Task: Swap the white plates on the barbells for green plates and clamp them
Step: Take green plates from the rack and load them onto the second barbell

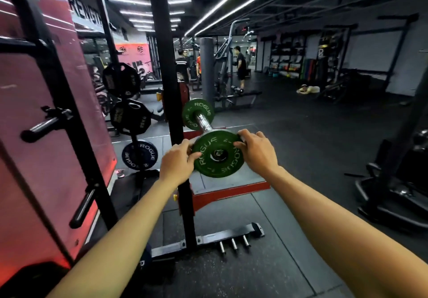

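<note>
Both hands grip green plate (217,156) face-on; barbell sleeve (203,121) runs away.

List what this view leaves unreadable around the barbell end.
- Sleeve tip: covered by the near green plate, head view.
- Clamp: none visible; the plate hides where it might sit.
- Left hand and right hand fingertips: behind the rim.
- Far green plate: small lettering blurred.

Between the left grip (177,161) and the right grip (254,150) sits a matt green plate (217,156) with raised lettering. Beyond them the barbell sleeve (203,121) is shiny bare metal. Below, the floor (289,239) looks like speckled dark rubber, and the rack upright (162,66) is black painted metal.
</note>
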